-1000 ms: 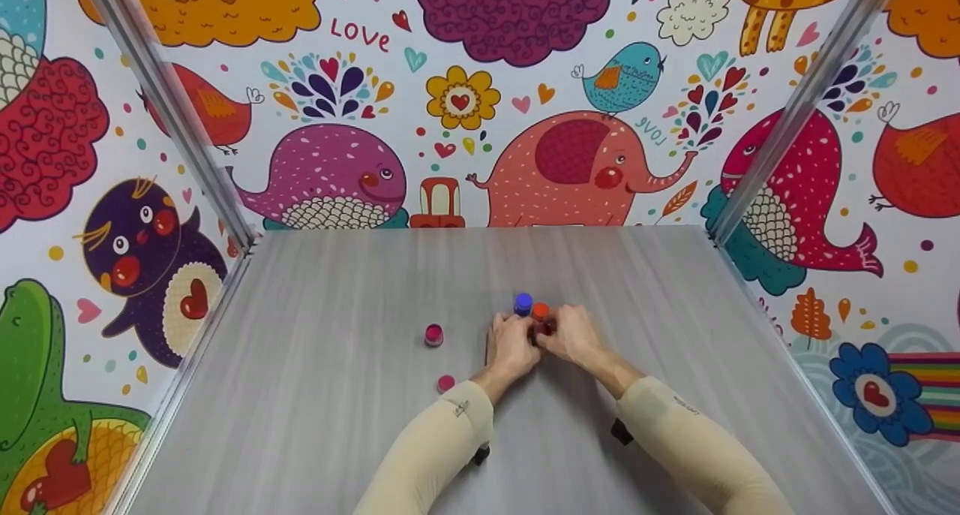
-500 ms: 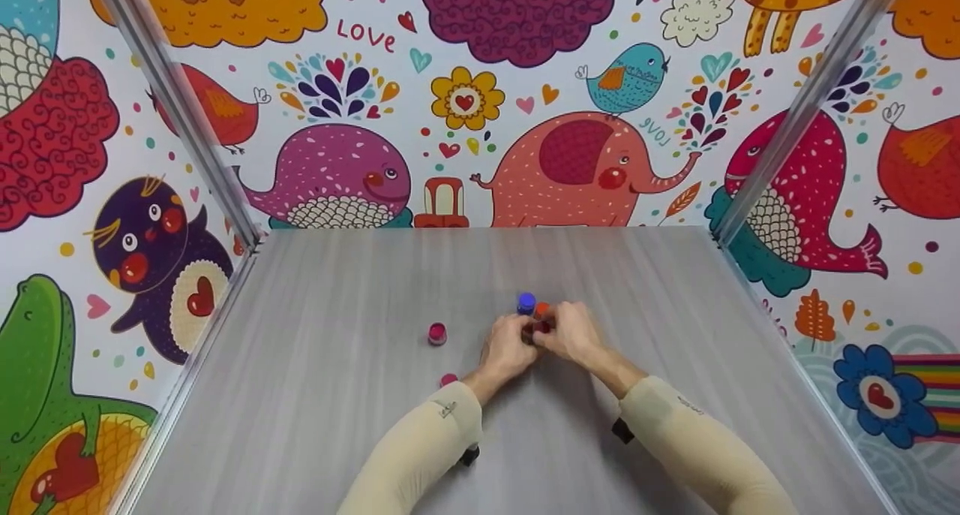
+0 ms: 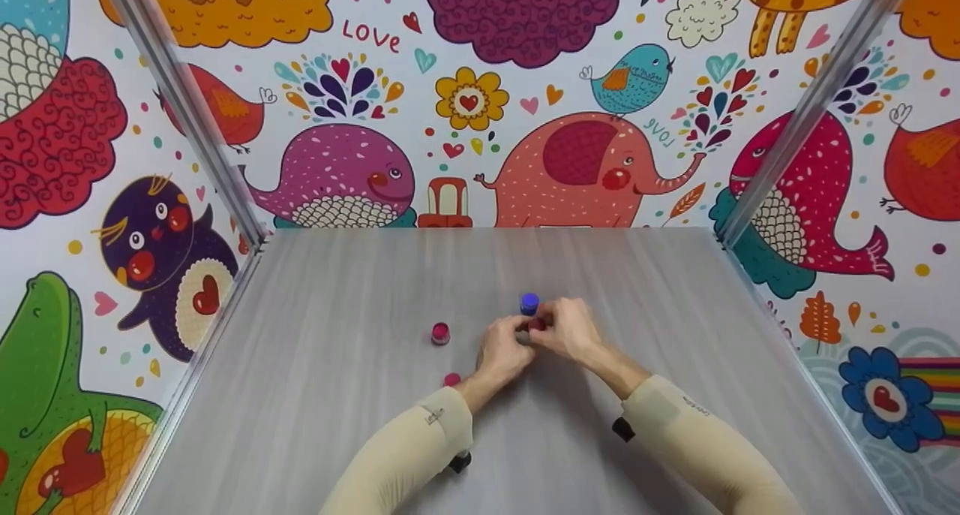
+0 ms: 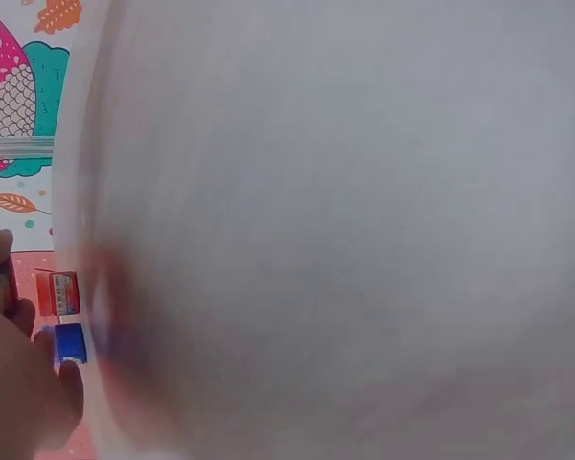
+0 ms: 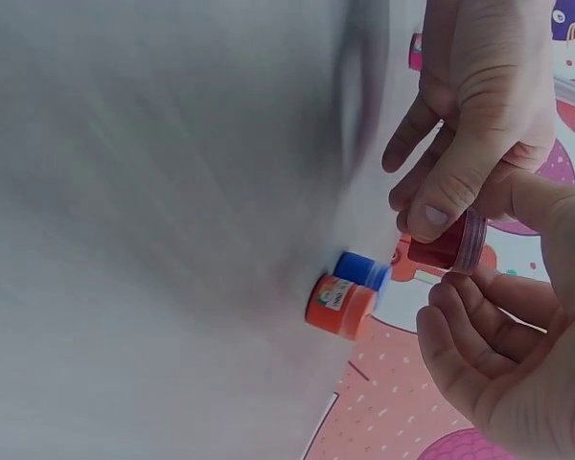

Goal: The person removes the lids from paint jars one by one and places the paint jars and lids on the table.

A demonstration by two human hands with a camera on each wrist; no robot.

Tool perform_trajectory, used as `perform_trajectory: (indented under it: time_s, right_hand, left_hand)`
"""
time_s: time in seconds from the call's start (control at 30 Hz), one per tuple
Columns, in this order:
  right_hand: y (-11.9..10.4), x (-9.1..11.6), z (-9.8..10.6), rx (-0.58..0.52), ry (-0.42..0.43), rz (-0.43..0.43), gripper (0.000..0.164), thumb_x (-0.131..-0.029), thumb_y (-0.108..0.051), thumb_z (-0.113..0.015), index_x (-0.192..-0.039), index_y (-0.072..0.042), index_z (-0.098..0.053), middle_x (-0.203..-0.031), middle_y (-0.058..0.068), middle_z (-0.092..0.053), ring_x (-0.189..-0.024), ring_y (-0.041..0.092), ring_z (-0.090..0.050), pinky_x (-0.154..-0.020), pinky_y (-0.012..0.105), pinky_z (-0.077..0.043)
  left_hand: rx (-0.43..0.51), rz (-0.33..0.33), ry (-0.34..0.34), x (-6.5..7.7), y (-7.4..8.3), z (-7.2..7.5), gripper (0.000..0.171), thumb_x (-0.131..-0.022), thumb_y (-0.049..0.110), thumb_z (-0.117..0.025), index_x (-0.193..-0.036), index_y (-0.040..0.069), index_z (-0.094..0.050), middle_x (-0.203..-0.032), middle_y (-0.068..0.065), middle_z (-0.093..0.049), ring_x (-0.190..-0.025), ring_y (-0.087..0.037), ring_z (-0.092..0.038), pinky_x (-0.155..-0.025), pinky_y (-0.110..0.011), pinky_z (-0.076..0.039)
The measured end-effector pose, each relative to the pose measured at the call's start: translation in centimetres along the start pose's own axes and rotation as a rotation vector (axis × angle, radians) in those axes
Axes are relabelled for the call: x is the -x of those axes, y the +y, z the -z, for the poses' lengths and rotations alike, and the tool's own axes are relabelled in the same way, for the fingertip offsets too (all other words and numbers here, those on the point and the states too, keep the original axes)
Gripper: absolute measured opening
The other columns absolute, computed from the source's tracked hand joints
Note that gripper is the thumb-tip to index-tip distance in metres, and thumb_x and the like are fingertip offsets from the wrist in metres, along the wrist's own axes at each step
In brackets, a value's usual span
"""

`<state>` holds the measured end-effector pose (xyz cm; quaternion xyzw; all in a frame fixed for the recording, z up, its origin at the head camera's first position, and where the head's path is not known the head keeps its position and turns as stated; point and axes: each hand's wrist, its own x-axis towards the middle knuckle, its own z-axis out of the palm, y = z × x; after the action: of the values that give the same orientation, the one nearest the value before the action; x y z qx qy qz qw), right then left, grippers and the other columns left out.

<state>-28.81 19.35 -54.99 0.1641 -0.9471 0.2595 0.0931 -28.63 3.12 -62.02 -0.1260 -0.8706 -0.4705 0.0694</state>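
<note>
Both hands meet at a small paint jar (image 5: pixel 437 251) with dark red contents and a clear ridged rim. My left hand (image 3: pixel 508 348) grips its body, with the thumb across its side in the right wrist view. My right hand (image 3: pixel 574 331) curls its thumb and fingers around the lid end (image 5: pixel 471 241), covering part of it. Just behind the hands stand a blue paint jar (image 3: pixel 529 302) and an orange paint jar (image 5: pixel 341 307). The right hand hides the orange jar in the head view. Part of the left hand (image 4: pixel 29 374) shows at the edge of the left wrist view.
Left of the hands stands a pink paint jar (image 3: pixel 440 334) with its top off. A round pink lid (image 3: pixel 451 380) lies near the left forearm. The grey table (image 3: pixel 337 290) is bounded by metal rails (image 3: pixel 187 117) and walls printed with cartoon animals.
Both hands stay at the dark red jar, their fingers shifting slightly. The right hand now covers the orange jar that showed earlier. The head view has drifted a little.
</note>
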Motion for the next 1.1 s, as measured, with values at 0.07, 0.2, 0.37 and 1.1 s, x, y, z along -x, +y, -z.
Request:
perform_trajectory:
  time_s: [0.07,0.2,0.37,1.1]
  right_hand:
    - [-0.3,-0.1,0.2,0.000,0.008,0.012,0.015,-0.087,-0.016,-0.087,-0.078,-0.009,-0.077,-0.068,-0.002,-0.069,-0.061,0.007,-0.052,-0.059,0.026,-0.043]
    - [-0.7,-0.1,0.5,-0.013,0.027,0.037,0.015,-0.086,-0.017,-0.088,-0.080,-0.008,-0.078,-0.071,0.002,-0.072,-0.064,0.009,-0.055,-0.061,0.027,-0.047]
    - [-1.2,0.0,1.1,-0.050,0.059,0.048,0.014,-0.086,-0.017,-0.090,-0.087,-0.005,-0.083,-0.080,0.009,-0.077,-0.071,0.014,-0.061,-0.066,0.031,-0.054]
    - [-3.6,0.4,1.4,-0.126,0.154,0.146,0.025,-0.084,-0.023,-0.100,-0.094,-0.006,-0.085,-0.081,0.008,-0.077,-0.072,0.017,-0.070,-0.066,0.025,-0.057]
  left_hand:
    - [0.016,0.012,0.012,0.1,0.2,0.3,0.042,-0.081,0.005,-0.085,-0.123,0.010,-0.085,-0.118,-0.007,-0.086,-0.112,-0.027,-0.080,-0.103,-0.047,-0.064]
    - [0.061,0.024,0.047,0.3,0.6,0.7,0.039,-0.082,0.005,-0.087,-0.121,0.010,-0.085,-0.116,-0.007,-0.087,-0.111,-0.028,-0.080,-0.103,-0.048,-0.064]
    - [0.114,-0.004,0.090,0.5,1.1,1.2,0.034,-0.087,0.011,-0.090,-0.120,0.009,-0.086,-0.114,-0.008,-0.087,-0.110,-0.030,-0.080,-0.101,-0.049,-0.064]
    - [0.212,-0.087,0.138,1.9,1.4,4.5,0.030,-0.091,0.014,-0.093,-0.119,0.008,-0.086,-0.108,-0.008,-0.088,-0.099,-0.020,-0.082,-0.095,-0.055,-0.068]
